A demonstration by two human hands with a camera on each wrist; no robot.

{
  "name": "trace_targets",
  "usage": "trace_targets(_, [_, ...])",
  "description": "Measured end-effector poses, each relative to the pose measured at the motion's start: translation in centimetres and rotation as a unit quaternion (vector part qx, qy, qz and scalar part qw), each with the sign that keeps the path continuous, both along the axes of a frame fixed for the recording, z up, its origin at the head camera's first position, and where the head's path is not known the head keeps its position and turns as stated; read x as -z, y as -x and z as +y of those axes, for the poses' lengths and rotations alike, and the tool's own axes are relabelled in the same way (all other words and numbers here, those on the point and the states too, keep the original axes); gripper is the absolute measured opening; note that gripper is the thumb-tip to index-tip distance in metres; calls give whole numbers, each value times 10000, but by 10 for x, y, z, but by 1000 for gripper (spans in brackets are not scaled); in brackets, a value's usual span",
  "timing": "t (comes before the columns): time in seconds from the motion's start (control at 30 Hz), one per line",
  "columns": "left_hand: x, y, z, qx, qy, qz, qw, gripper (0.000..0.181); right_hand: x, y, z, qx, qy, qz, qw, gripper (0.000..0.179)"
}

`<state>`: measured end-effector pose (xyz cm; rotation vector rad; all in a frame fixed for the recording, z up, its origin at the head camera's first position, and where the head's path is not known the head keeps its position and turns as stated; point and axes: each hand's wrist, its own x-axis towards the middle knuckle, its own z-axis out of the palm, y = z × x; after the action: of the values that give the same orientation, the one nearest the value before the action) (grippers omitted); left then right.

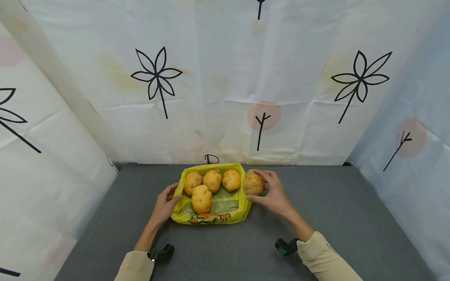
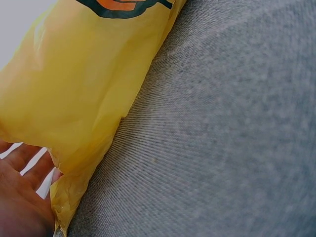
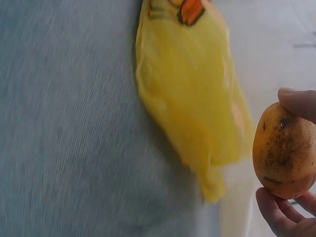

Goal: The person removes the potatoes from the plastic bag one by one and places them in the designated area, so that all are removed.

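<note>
At the left side, the left hand [image 1: 164,203] touches the left wall of the yellow bag [image 1: 241,216] with its fingers and thumb; in its wrist view the fingers go partly behind the plastic, so I cannot tell whether it pinches the wall. From this hand, the bag lies at three o'clock, open at its top, on the grey table [image 1: 218,249]. Inside, seen from the bag's middle, one potato [image 1: 193,182] is at ten o'clock, a second potato [image 1: 202,200] at eight, a third potato [image 1: 212,180] at twelve and a fourth potato [image 1: 231,180] at two. Next comes a fifth potato [image 1: 253,183], just beside the bag's right wall; if it touches this wall, I cannot tell. The right hand [image 1: 275,197] grips it between thumb and fingers, so it sits at ten o'clock from the hand's middle, while the bag is at nine.
</note>
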<state>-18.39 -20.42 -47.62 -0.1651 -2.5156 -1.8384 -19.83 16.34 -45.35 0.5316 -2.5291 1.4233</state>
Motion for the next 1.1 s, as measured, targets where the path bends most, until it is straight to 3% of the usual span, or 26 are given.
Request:
trace_targets(0.3, [-6, -3, 1, 27, -32, -72, 10000, 48, 15, 11, 32, 406, -408, -290, 9979, 82])
trace_targets(0.6, [7, 5, -2, -14, -108, -140, 9998, 49, 26, 22, 57, 751, -930, -471, 9917, 81])
trace_targets(0.97, [-3, 1, 0, -16, -81, -155, 9998, 49, 31, 33, 63, 785, -1181, -680, 9876, 81])
trace_targets(1.1, [3, 4, -2, -20, -154, -193, 9997, 49, 31, 36, 62, 741, -1211, -683, 9875, 81])
